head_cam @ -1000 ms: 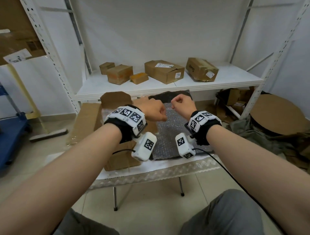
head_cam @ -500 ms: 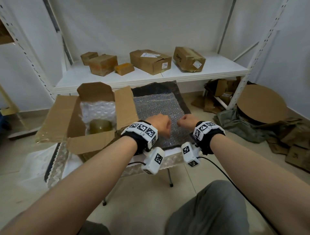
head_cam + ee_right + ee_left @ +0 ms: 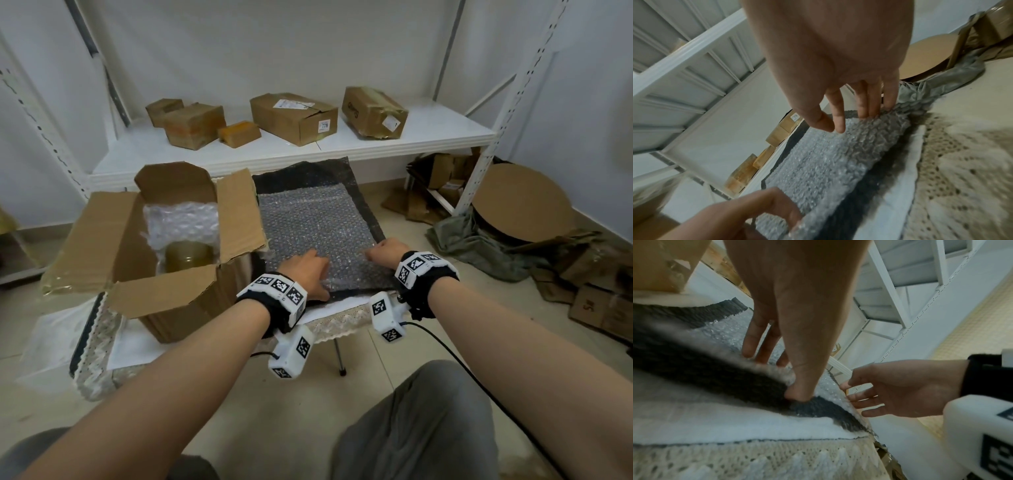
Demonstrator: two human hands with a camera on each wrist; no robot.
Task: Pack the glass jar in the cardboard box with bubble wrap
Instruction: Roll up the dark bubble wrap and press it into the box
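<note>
Head view: jar (image 3: 188, 257) in the box (image 3: 191, 308) at left, wrap (image 3: 318, 222) flat on the surface (image 3: 337, 310) beside it.
Lid up, the jar sits among padding; being glass, it is probably heavy, slick and breakable, and best cupped round the body. Left hand (image 3: 305, 270) pinches the wrap's near edge, fingers (image 3: 750, 344) on top and thumb at the rim. The sheet looks light and limp, so corners seem the place to lift. Right hand (image 3: 387, 251) is relaxed, fingertips (image 3: 863, 104) just touching the right edge.

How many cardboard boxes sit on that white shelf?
5: a small brown cardboard box at far left, a bigger brown box before it, a little orange box, a long labelled box mid-shelf, a taped box rightmost. None looks hidden.
</note>
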